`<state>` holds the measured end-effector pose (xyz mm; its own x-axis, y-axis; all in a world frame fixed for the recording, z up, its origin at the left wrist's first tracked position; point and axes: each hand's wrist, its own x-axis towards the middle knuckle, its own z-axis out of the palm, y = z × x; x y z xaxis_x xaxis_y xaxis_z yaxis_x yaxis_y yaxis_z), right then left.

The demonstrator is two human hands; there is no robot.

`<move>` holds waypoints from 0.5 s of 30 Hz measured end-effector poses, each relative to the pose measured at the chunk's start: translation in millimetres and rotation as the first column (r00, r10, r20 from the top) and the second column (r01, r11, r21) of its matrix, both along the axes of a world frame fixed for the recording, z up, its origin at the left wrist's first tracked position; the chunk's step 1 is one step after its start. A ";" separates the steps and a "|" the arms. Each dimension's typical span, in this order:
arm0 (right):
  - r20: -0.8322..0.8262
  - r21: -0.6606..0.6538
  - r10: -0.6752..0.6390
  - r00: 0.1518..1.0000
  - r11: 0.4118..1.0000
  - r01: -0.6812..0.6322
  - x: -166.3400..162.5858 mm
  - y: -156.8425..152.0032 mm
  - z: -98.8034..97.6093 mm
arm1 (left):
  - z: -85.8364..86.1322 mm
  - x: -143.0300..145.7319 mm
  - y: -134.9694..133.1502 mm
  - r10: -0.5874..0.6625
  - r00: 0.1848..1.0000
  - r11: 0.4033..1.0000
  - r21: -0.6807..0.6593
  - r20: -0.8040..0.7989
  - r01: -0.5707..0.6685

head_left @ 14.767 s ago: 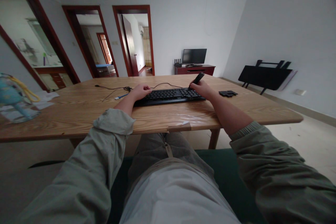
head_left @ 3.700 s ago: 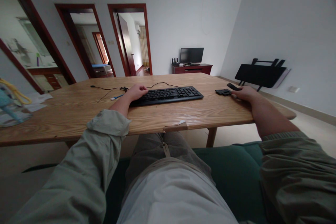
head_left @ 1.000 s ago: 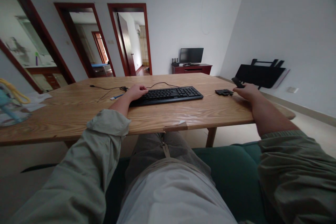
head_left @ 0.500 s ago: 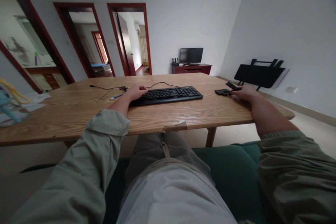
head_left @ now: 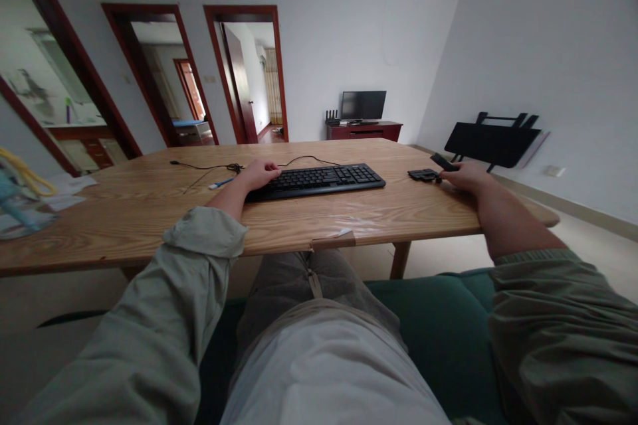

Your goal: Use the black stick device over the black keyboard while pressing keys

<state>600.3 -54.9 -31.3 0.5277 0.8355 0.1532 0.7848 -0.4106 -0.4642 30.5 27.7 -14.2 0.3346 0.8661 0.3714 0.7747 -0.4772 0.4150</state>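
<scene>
A black keyboard (head_left: 323, 179) lies on the wooden table in front of me. My left hand (head_left: 255, 176) is over its left end, fingers closed and fingertips together at the upper left keys. That hand covers the keyboard's left end. Off to the right, my right hand (head_left: 467, 176) is closed on a black oblong piece (head_left: 443, 163) that sticks out to the left, tilted up. Its exact kind I cannot make out. Small black pieces (head_left: 423, 174) lie on the tabletop just left of that hand, too small to name.
A thin blue-and-white item (head_left: 220, 183) and a black cable (head_left: 199, 167) lie left of my left hand. White papers (head_left: 74, 184) and a light blue object with a yellow loop (head_left: 22, 196) are at the table's left. Brown tape (head_left: 333, 240) covers part of the front edge.
The black piece in my right hand has shifted very slightly. My left hand and the keyboard look the same.
</scene>
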 end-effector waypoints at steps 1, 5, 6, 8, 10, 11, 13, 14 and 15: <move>0.000 0.000 0.001 1.000 1.000 -0.001 0.0 0.1 -0.1 | 0.0 -0.1 0.1 0.001 1.000 1.000 0.002 -0.001 -0.001; -0.001 -0.005 0.014 1.000 1.000 -0.014 -1.1 0.1 0.1 | 0.8 0.2 -0.6 0.010 1.000 1.000 -0.010 0.001 -0.010; 0.000 -0.002 0.020 1.000 1.000 -0.020 -2.2 -0.5 0.4 | 1.1 0.4 -1.2 0.014 1.000 1.000 -0.012 0.003 -0.014; 0.002 0.009 0.027 1.000 1.000 -0.027 -5.4 -2.4 1.3 | 1.6 0.9 -2.4 0.016 1.000 1.000 -0.012 0.006 -0.016; 0.000 0.015 0.028 1.000 0.999 -0.028 -9.5 -5.0 2.5 | 1.8 1.2 -3.3 0.015 1.000 1.000 -0.011 0.002 -0.015; -0.001 0.015 0.028 1.000 0.999 -0.028 -11.5 -6.2 3.3 | 1.7 1.1 -3.4 0.013 1.000 1.000 -0.011 -0.001 -0.013; -0.001 0.020 0.029 1.000 0.999 -0.029 -14.5 -7.8 4.7 | 1.1 0.7 -2.8 0.009 1.000 1.000 -0.008 -0.005 -0.009; 0.001 0.024 0.029 1.000 0.999 -0.029 -15.3 -8.2 5.2 | 0.7 0.4 -2.3 0.008 1.000 1.000 -0.006 -0.006 -0.008; 0.003 0.032 0.027 1.000 0.999 -0.027 -15.5 -8.1 5.6 | 0.2 0.1 -1.7 0.005 1.000 1.000 -0.005 -0.006 -0.005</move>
<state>584.8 -63.0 -25.7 0.5043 0.8442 0.1816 0.7969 -0.3739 -0.4746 30.6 26.0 -14.0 0.3326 0.8696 0.3650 0.7794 -0.4714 0.4128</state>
